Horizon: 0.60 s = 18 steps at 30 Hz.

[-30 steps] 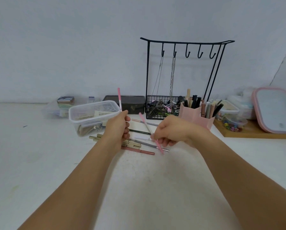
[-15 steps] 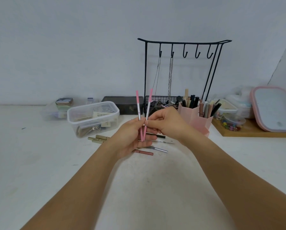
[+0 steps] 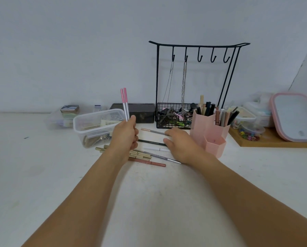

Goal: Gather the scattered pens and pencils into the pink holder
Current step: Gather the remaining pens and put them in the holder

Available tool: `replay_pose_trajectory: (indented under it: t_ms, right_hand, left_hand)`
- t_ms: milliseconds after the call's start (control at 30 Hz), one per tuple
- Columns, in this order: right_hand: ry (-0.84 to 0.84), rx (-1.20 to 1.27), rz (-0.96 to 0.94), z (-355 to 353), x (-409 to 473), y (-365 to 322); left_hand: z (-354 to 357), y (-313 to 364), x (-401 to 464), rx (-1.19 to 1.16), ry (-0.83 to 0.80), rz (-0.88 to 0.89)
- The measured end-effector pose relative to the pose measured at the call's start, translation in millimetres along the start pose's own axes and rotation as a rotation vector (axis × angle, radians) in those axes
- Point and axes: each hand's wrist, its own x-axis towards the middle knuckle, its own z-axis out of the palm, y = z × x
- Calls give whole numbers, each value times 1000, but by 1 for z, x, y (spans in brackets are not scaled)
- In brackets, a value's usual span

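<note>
Your left hand (image 3: 126,135) grips 2 pink-capped pens (image 3: 125,104) upright, side by side. Your right hand (image 3: 180,145) reaches with relaxed fingers over the scattered pens (image 3: 154,154) on the white table (image 3: 42,175), holding nothing. The pink holder (image 3: 208,134) stands just right of that hand.

Single head view, looking forward and down over table (image 3: 42,175), facing wall, hands near.
</note>
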Motion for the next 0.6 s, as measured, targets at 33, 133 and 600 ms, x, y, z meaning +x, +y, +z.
replay_pose_trajectory:
  t_ms: [33,133,600]
  right_hand:
    - [-39,-33,19,6,2,1]
    - [-24,-41,39,7,8,-2]
    - [83,-20,163,-22,5,-14]
  left_hand:
    - [-1,-1,1,9,10,-10]
    - [0,-2,2,35,18,-30]
    - [0,-4,2,27,22,-97]
